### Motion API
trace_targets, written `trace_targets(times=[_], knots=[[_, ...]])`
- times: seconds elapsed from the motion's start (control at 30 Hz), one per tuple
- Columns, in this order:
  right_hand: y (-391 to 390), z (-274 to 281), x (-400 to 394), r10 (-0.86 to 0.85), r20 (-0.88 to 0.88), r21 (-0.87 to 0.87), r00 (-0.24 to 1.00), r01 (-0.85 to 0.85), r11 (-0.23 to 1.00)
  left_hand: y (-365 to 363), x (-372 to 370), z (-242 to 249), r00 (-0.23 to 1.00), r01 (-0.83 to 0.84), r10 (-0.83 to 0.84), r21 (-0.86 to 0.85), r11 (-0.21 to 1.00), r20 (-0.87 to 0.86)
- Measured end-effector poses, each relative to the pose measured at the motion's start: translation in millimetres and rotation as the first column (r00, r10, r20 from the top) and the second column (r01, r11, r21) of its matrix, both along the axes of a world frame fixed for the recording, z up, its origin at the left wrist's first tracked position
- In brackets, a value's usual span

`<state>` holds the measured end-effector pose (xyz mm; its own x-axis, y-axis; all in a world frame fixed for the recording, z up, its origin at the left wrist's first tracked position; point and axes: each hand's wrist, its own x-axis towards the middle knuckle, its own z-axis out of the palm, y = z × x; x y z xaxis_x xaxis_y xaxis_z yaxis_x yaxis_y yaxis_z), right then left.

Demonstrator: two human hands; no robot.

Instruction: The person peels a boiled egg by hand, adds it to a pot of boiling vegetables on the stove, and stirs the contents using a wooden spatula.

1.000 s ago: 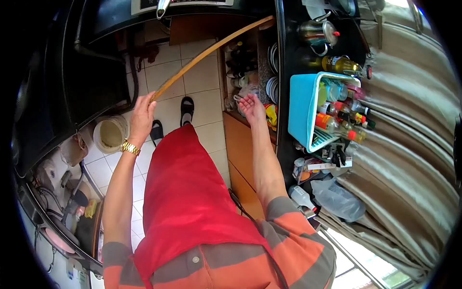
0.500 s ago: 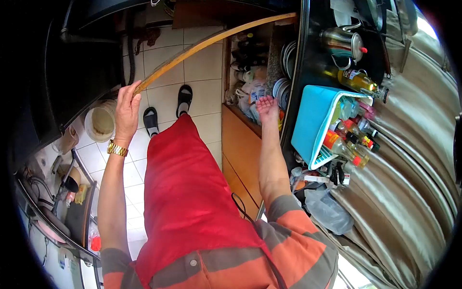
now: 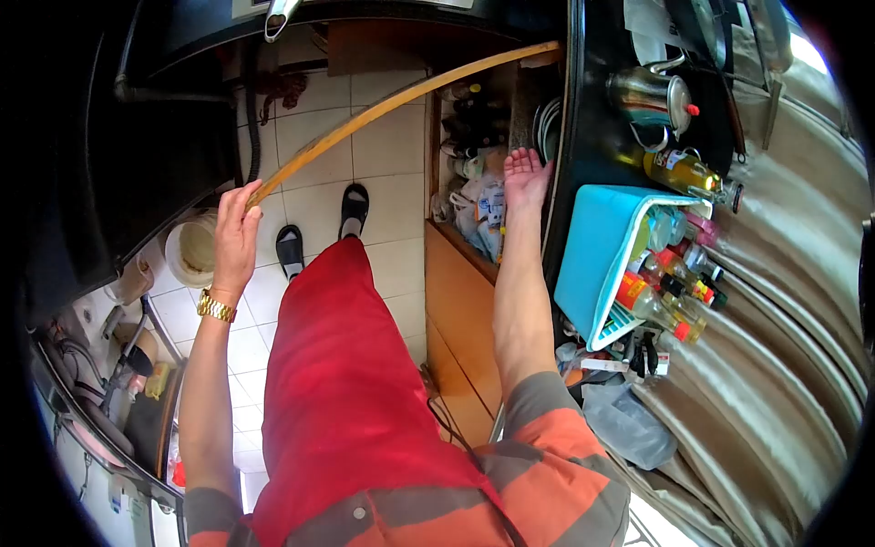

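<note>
My left hand, with a gold watch on its wrist, grips the near end of a long wooden cupboard door, seen edge-on as a curved strip. My right hand is palm up with fingers stretched out and holds nothing. It is at the opening of the low cupboard, by stacked plates and beside crumpled plastic bags. Dark bottles lie or stand deeper inside; their lower parts are hidden.
A light-blue basket holding several bottles stands on the black counter at right. Beyond it are an oil bottle and a metal kettle. A white bucket stands on the tiled floor at left. Below me hangs a red apron.
My right hand has moved farther forward and its fingers have straightened, now covering some of the plates. The left hand keeps its grip on the door. The camera view has shifted slightly.
</note>
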<state>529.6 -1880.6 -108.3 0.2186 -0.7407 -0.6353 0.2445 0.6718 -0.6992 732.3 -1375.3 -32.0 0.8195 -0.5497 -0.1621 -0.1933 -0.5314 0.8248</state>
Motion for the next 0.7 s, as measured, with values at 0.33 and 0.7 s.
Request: trace_targets(times=[0.33,0.7], knots=[[-20.0,-27.1,-24.0,-0.172,0.08,0.043,0.982,0.169,0.985,2.9,-5.5,-3.4,1.0,0.013,-0.013,-0.002,1.0,0.001],[89.8,22.4,-73.4,0.122,-0.289,0.004,0.95,-0.126,0.992,2.3,-7.8,3.7,1.0,0.025,-0.025,-0.007,1.0,-0.008]])
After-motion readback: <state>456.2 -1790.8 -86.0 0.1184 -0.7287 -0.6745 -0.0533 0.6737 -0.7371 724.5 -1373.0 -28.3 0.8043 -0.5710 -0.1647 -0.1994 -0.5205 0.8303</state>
